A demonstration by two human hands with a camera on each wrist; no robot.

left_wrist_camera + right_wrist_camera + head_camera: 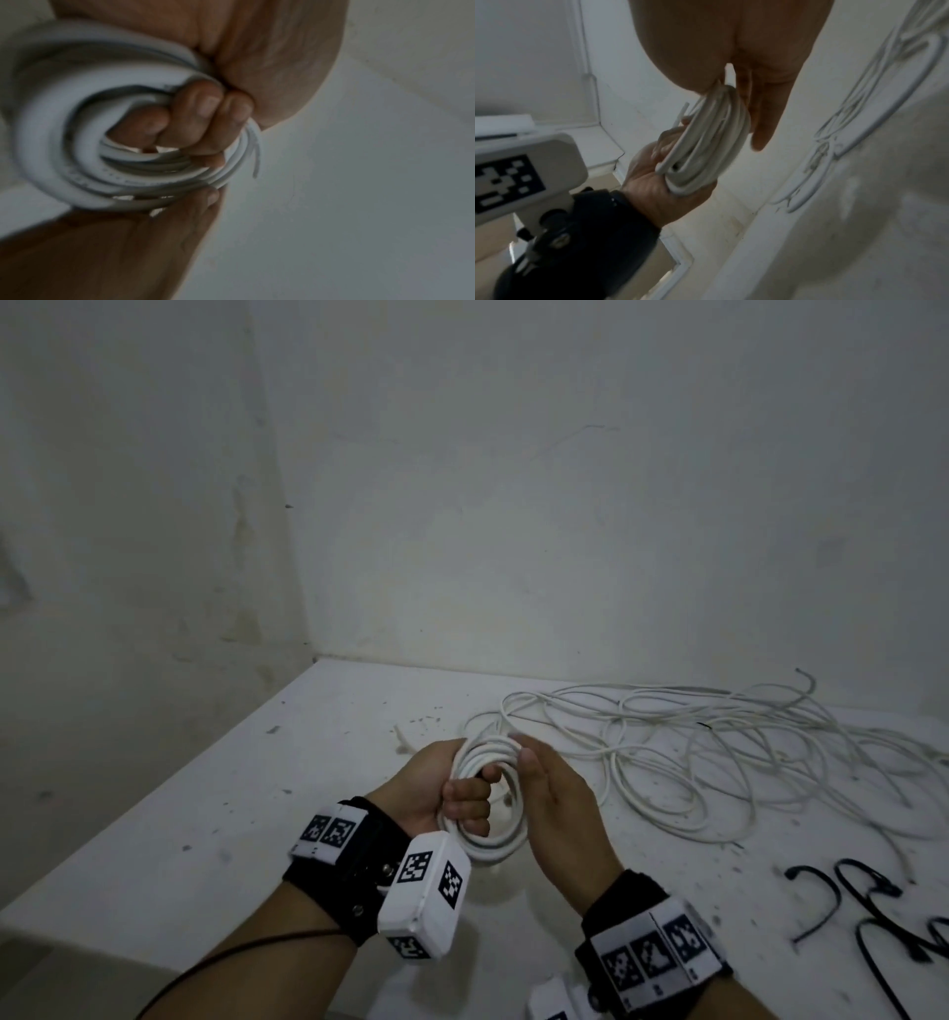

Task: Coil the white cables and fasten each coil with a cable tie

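A small coil of white cable (503,845) is held above the table. My left hand (462,793) grips its left side, fingers (195,113) curled through the middle and thumb outside. My right hand (549,793) holds the coil's right side, thumb on the near face and straight fingers (762,125) behind it. The coil (706,146) shows edge-on in the right wrist view, with a short free cable end (680,115) sticking out. A loose tangle of white cables (719,747) lies on the table behind the hands. Black cable ties (821,901) lie at the right.
The white, speckled table (257,788) sits in a corner, with walls at the back and on the left. Its front edge runs diagonally at the lower left. The loose cables spread across the back right of the table.
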